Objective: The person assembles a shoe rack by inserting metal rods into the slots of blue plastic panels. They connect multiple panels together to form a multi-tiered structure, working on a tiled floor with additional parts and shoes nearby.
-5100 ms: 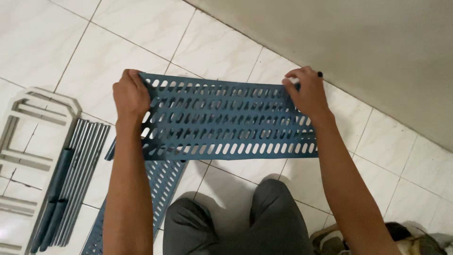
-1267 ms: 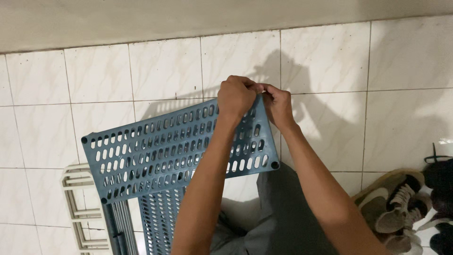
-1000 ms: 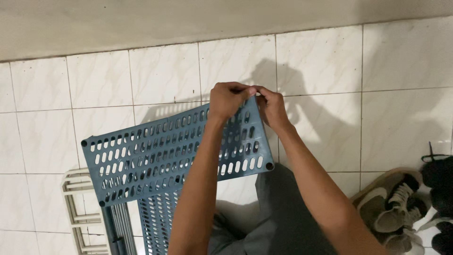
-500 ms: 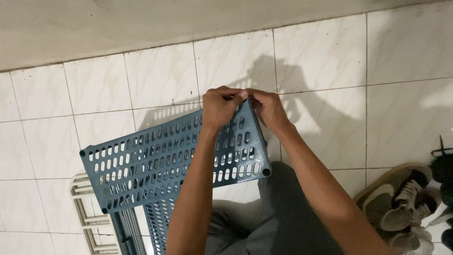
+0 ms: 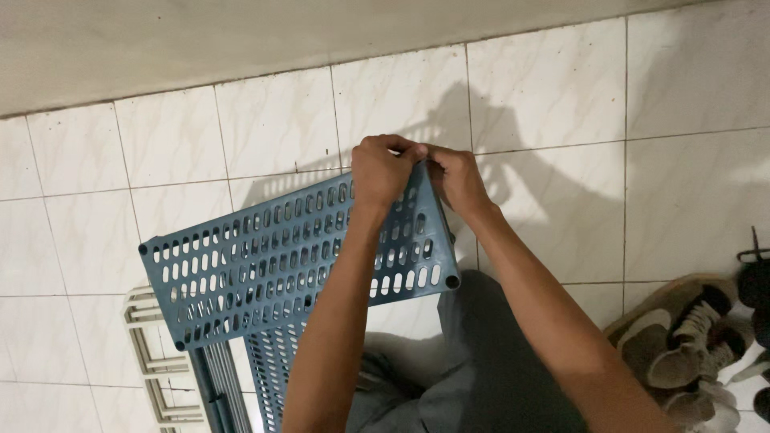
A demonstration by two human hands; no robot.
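Head view: your two hands pinch one far corner of a blue slotted panel.

Your left hand (image 5: 383, 171) and right hand (image 5: 459, 178) curl tight on the blue perforated plastic shelf panel (image 5: 265, 265), held tilted above glossy white floor tiles (image 5: 545, 200); worn sneakers (image 5: 682, 337) sit at your right.

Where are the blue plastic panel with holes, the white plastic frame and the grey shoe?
blue plastic panel with holes (image 5: 241, 273), head view, slotted middle.
white plastic frame (image 5: 148, 353), head view, left bar.
grey shoe (image 5: 670, 333), head view, laced top.
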